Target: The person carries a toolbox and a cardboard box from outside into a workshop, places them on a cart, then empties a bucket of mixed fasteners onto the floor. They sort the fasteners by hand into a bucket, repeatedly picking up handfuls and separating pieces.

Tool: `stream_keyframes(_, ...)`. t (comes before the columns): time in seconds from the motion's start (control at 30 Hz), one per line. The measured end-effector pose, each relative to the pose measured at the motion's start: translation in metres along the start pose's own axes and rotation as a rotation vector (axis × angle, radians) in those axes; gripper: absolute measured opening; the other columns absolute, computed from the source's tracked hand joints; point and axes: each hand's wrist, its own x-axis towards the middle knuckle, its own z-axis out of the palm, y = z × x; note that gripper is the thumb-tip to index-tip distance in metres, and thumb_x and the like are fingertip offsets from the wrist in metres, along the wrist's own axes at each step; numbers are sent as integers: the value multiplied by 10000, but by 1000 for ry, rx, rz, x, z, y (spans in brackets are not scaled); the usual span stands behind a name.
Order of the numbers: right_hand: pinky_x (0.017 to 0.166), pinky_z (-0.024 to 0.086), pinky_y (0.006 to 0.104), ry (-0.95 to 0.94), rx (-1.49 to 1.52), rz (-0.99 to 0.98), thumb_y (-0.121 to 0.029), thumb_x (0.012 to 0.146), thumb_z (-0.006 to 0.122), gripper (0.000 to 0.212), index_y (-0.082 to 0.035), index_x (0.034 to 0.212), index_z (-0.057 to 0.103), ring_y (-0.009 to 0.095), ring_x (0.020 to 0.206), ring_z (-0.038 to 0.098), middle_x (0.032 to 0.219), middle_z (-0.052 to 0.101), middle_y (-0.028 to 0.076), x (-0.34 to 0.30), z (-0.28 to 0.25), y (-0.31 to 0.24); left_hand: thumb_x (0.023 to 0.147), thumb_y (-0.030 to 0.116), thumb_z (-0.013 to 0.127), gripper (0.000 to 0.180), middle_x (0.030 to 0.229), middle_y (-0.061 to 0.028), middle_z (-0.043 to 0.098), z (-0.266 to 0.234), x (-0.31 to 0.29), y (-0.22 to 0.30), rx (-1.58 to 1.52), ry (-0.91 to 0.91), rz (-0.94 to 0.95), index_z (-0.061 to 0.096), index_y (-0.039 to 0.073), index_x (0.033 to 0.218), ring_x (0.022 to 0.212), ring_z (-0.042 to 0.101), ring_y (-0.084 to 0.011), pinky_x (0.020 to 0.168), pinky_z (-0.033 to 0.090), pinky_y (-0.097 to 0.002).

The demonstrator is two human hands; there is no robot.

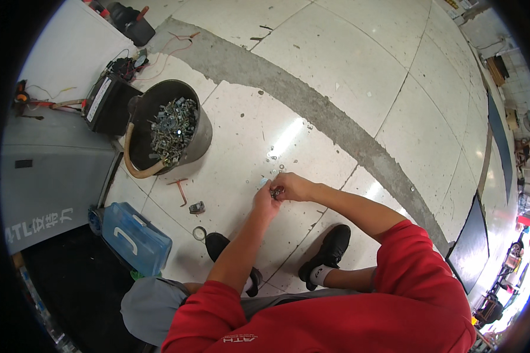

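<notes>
My left hand (265, 203) is cupped, fingers curled round a few small dark metal pieces (277, 192) that look like nuts or washers. Against it, my right hand (294, 187) reaches in with its fingertips pinched at those same pieces; what exactly lies between them is too small to make out. Scattered on the tiles just beyond my hands are several loose washers and nuts (281, 167). To the left stands a dark bucket (204, 138) with a pale curved handle, tilted in view and holding a heap of bolts and nuts (175, 126).
Near the bucket lie a reddish T-handle wrench (179, 191), a small metal block (196, 207) and a roll of tape (199, 233). A blue plastic case (150, 235) leans by a grey cabinet (59, 176). A black battery (113, 105) with cables sits behind the bucket.
</notes>
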Motion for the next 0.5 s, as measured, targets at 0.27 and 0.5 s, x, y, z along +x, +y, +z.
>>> stream_keyframes(0.27, 849, 549, 477, 231, -433, 162, -176, 781, 776, 381, -40, 1115, 652, 420, 974, 634, 1133, 568, 232, -20, 2, 18, 965, 286, 683, 364, 670, -55, 572, -3, -12, 3, 380, 74, -60, 493, 130, 696, 578, 549, -176, 496, 434, -307)
stream_keyframes(0.5, 819, 562, 476, 188, -475, 226, -103, 886, 576, 145, -13, 987, 628, 424, 937, 656, 1075, 595, 262, -15, 33, 30, 979, 342, 650, 377, 644, -57, 560, -24, -28, -1, 657, 151, -15, 527, 99, 718, 526, 532, -173, 477, 421, -310)
